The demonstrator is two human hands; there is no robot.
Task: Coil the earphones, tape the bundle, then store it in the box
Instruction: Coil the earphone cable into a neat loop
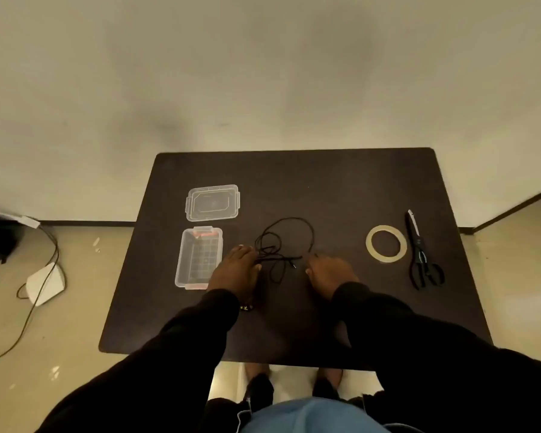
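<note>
The black earphones (pixel 281 245) lie in a loose tangle in the middle of the dark table (pixel 341 189). My left hand (pixel 235 270) rests on the tangle's left side, with fingers and thumb closed on strands there. My right hand (pixel 330 276) is at the tangle's right side, its curled fingers meeting the strand that comes down from the big loop. The plug end lies loose between my hands. A clear, open box (pixel 186 260) stands just left of my left hand. A roll of tape (pixel 370 245) lies to the right.
The clear lid (pixel 213 202) lies behind the box. Black scissors (pixel 422 254) lie right of the tape, near the table's right edge. On the floor to the left are a white device (pixel 44 284) and a trailing cable (pixel 35 310). My feet show below the table's front edge.
</note>
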